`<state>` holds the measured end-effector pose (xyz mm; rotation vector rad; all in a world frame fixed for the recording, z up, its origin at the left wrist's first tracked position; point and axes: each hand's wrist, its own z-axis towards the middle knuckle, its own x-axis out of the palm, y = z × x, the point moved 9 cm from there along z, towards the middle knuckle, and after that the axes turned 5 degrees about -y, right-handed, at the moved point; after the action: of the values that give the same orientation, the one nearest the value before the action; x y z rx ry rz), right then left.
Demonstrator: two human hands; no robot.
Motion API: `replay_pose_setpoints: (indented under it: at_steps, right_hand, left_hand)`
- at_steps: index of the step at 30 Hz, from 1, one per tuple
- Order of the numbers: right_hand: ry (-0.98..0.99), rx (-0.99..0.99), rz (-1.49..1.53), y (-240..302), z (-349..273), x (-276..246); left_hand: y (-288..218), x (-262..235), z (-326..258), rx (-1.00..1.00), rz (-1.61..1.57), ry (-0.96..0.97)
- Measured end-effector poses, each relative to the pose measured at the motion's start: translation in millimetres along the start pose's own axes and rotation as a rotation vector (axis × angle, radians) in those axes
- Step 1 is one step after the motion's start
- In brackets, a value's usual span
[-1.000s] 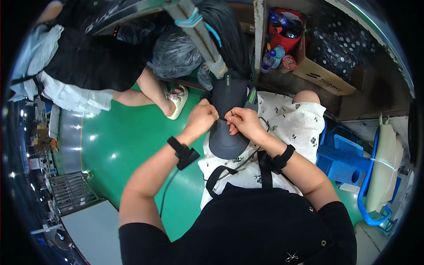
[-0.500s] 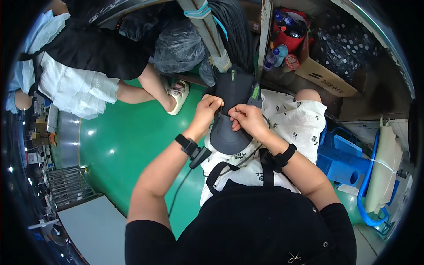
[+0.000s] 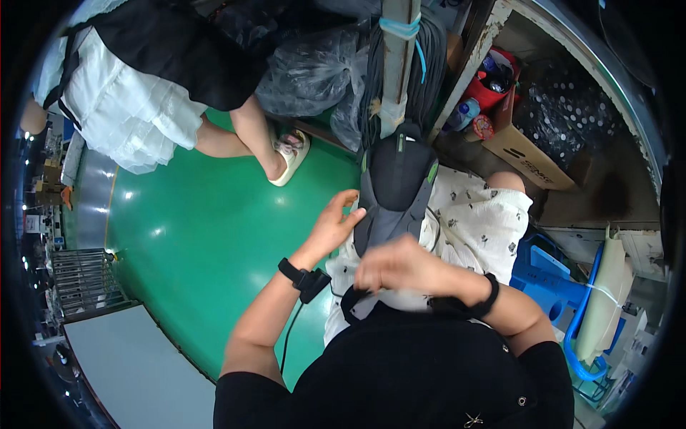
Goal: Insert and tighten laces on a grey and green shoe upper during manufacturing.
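Where clutter lines the wall, green floor (image 3: 207, 243) gleams.

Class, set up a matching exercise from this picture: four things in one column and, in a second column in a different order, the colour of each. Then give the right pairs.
Things:
1. backpack
2. floor
3. plastic stool
4. skirt of the person standing nearby

Colours:
A. blue
B. white
C. dark grey and black
D. green

Pairs: 1-C, 2-D, 3-A, 4-B
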<state>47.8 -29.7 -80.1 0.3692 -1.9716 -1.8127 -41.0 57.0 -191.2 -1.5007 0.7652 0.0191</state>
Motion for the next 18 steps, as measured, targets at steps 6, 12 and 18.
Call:
replay_pose_setpoints:
  at_steps: [6, 12, 18]
  right_hand:
    - [-0.255, 0.04, -0.006, 70.9, -20.1, -63.3]
    - [-0.581, -0.07, -0.618, 146.0, -61.6, -148.9]
    - [-1.002, -0.514, -0.79, 348.6, 13.8, 47.3]
  left_hand:
    - [-1.5, -3.5, 2.3, -0.041, 0.526, 0.175]
    - [-111.9, 57.3, -61.4, 0.736, 0.554, 0.508]
    - [-96.8, 56.7, -72.7, 0.775, 0.597, 0.464]
